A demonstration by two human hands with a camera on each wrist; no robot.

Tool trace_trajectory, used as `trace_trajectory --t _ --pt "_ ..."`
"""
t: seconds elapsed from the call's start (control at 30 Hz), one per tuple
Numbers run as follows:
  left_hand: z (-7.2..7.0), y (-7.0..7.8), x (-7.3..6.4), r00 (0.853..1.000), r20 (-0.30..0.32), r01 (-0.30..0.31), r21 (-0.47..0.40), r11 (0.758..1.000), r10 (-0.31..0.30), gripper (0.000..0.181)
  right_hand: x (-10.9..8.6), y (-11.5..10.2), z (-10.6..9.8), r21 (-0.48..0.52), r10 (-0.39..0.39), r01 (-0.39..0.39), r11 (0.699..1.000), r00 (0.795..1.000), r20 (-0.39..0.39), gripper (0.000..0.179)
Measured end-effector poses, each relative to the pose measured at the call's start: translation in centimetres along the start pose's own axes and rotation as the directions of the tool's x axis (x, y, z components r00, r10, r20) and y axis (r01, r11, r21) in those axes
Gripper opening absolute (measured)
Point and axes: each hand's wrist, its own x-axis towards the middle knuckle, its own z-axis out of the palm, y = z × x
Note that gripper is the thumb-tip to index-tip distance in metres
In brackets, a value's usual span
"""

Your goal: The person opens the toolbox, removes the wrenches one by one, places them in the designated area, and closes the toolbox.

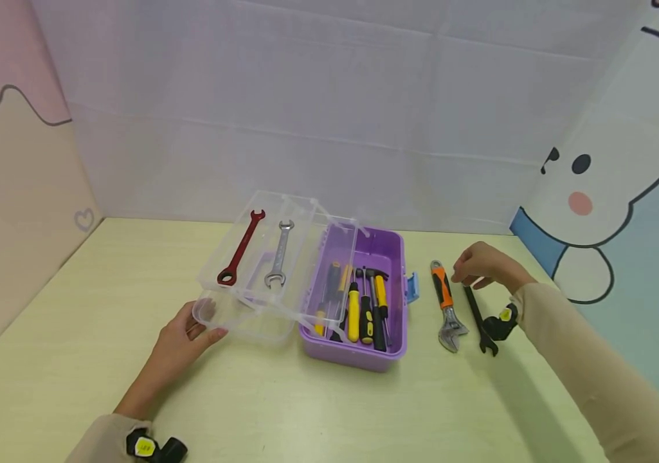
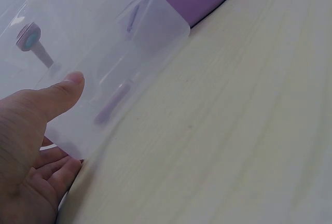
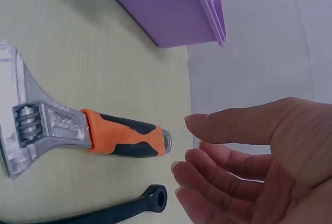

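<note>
My left hand holds the near-left corner of a clear plastic lid, thumb against its wall and fingers round the lower corner. On the clear plastic lie a red ratchet wrench and a silver open-end wrench. My right hand hovers with loosely bent fingers and nothing in them. Below it are an adjustable wrench with an orange-black handle and a black wrench. In the right wrist view, the fingertips are apart from both tools.
A purple toolbox stands mid-table with its blue latch on the right side. Inside are yellow-black screwdrivers and a small hammer, partly behind the clear plastic. A white cloth wall rises at the table's back.
</note>
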Motion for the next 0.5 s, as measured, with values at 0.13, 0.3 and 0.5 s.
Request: trace_trajectory --t 0.13,0.3,0.5 --pt "0.0 0.1 0.0 1.0 0.003 0.009 0.004 1.0 -0.009 0.075 0.2 -0.9 0.0 -0.021 -0.016 0.016 1.0 1.0 -0.006 0.025" --pt "0.0 0.2 0.0 1.0 0.003 0.014 0.006 1.0 -0.014 0.075 0.3 -2.3 0.0 -0.015 -0.032 0.032 0.999 0.999 -0.008 0.026" --pt "0.0 0.1 0.0 1.0 -0.003 0.0 0.01 1.0 0.0 0.074 0.4 -3.8 0.0 -0.011 -0.054 0.054 0.998 0.999 -0.002 0.028"
